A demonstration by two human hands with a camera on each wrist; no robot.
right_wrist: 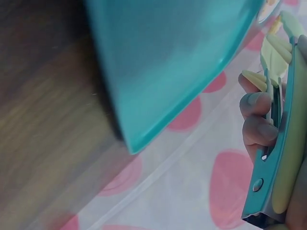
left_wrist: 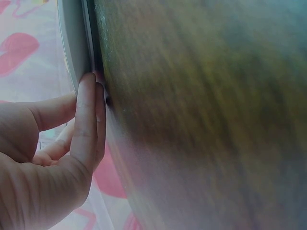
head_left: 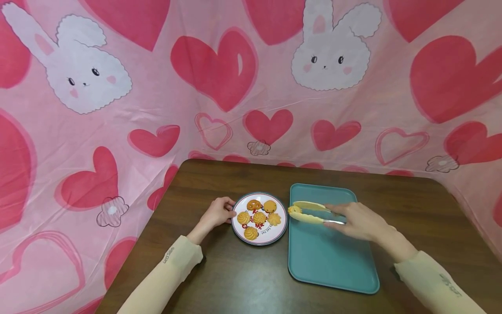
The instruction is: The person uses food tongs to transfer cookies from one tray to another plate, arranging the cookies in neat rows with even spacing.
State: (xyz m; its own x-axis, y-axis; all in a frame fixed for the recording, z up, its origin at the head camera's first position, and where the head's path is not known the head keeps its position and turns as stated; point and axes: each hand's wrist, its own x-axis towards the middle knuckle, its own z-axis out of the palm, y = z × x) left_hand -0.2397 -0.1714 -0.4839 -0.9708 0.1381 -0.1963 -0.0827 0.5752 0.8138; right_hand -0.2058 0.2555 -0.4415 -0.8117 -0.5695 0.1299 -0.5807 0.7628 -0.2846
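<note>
My left hand (head_left: pixel 217 213) pinches the left rim of a round white plate (head_left: pixel 270 236), thumb on one face and fingers on the other in the left wrist view. Several cookies lie on it: swirled cookies (head_left: pixel 251 233), a pretzel-shaped one (head_left: pixel 254 204), a round one (head_left: pixel 269 206) and a flower-shaped one (head_left: pixel 274 219). In my right hand (head_left: pixel 361 222) are pale yellow-tipped tongs (head_left: pixel 307 217), gripped by the handle. A small golden cookie (head_left: pixel 294 209) is between the tong tips, above the left edge of a teal tray (head_left: pixel 333 261), close to the plate.
Plate and tray stand side by side on a dark brown wooden table (head_left: pixel 211 279). Behind and left of it hangs a pink cloth (head_left: pixel 282 100) with red hearts and white rabbits. The table's back edge runs just beyond the tray.
</note>
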